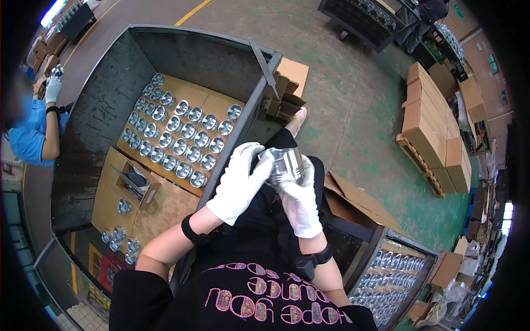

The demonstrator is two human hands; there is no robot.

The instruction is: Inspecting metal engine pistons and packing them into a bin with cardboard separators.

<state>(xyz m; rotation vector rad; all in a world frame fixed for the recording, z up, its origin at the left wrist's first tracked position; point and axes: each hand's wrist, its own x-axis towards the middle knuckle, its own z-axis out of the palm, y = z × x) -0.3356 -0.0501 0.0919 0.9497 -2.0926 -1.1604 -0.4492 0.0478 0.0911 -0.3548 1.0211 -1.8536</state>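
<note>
two gloved hands, the left hand (241,182) and the right hand (301,201), are sharing one shiny metal cylinder (285,164). roughly thirty more cylinders (182,138) are sitting in rows in the grey bin (105,110), though glare is blurring the count. about seven loose cylinders (118,240) are lying lower down.

White fabric gloves cover the left hand (241,182) and right hand (300,201). A black band circles each wrist. The black top has short sleeves and pink looping lettering.
</note>
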